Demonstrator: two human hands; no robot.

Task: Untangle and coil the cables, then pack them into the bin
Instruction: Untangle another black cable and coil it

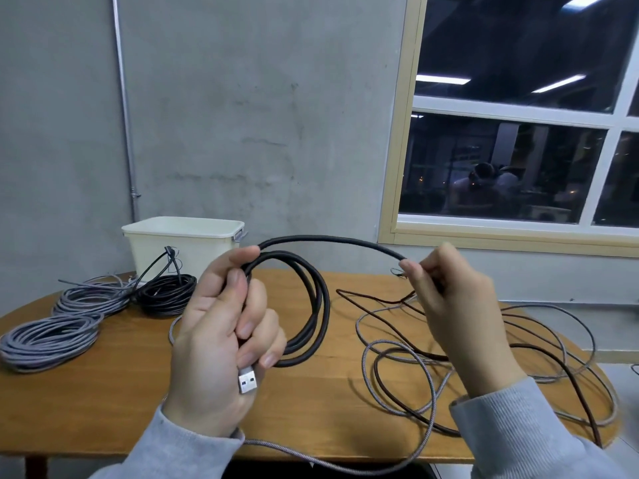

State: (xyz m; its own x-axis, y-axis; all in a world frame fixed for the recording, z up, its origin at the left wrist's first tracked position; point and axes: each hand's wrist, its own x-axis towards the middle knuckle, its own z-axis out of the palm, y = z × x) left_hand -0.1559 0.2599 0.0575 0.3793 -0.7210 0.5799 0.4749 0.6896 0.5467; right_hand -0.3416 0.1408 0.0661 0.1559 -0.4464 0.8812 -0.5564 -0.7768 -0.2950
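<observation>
A person's left hand point(221, 326) is raised above a wooden table point(121, 392), its fingers curled around a bundle of dark cable loops point(311, 305). A silver USB plug point(247, 379) pokes out below the palm. From the top of that hand the same cable arcs across to the right hand point(453, 305), which pinches it near what looks like its far end, though the tip is too small to make out.

Below and beyond the right hand, loose grey and dark cables point(484, 357) sprawl in overlapping loops, not yet sorted. Beyond the left hand sit three finished coils: two grey point(52, 337) and one black point(166, 293). A cream bin point(186, 243) stands just behind them.

The cable appears light, limp and slightly springy, so loops would likely slip open unless gripped where they cross. The stiff plug end seems the safest anchor; the braided strands probably snag on each other.
</observation>
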